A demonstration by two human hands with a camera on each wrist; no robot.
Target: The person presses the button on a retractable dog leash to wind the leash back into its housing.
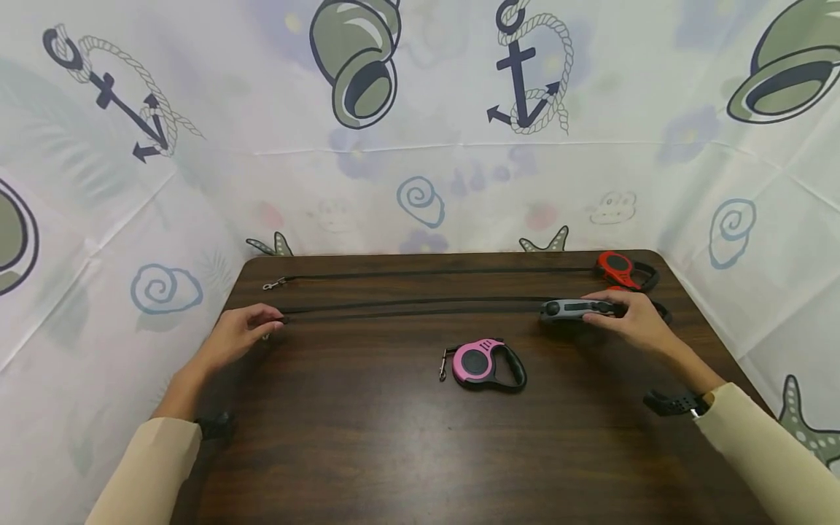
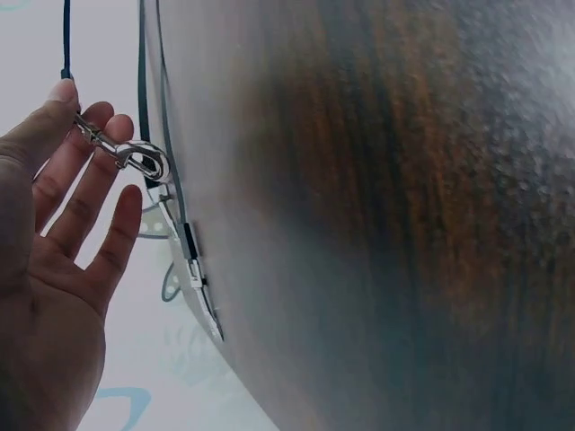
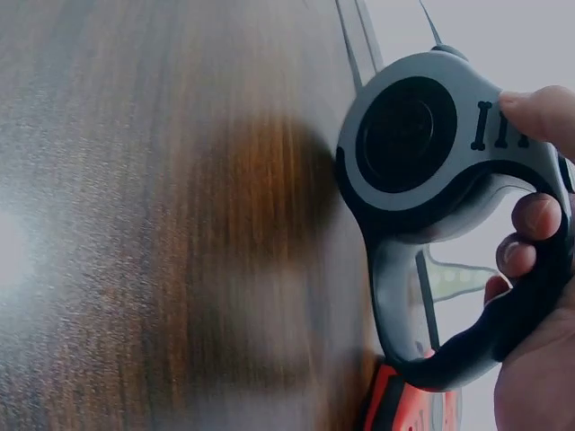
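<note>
While left hand (image 1: 241, 332) pinches thin black cord (image 2: 66, 40) beside silver metal clip (image 2: 124, 154), right hand (image 1: 631, 319) grips grey-and-black plastic leash reel (image 3: 409, 135); cord extension appears underway; lowering likely requires steady tension.

A dark brown, wood-grained worktop (image 1: 394, 452) is extending before me. Near its middle, a pink-and-black retractable leash (image 1: 489, 364) is resting, its metal clip (image 1: 442, 367) at left. Toward the far right, a red-and-black leash (image 1: 617, 269) is lying, its cord (image 1: 433, 273) running leftward to another clip (image 1: 273, 284); a second red object (image 1: 615, 289) is showing just nearer me, partly behind my right fingers (image 1: 612, 296).
</note>
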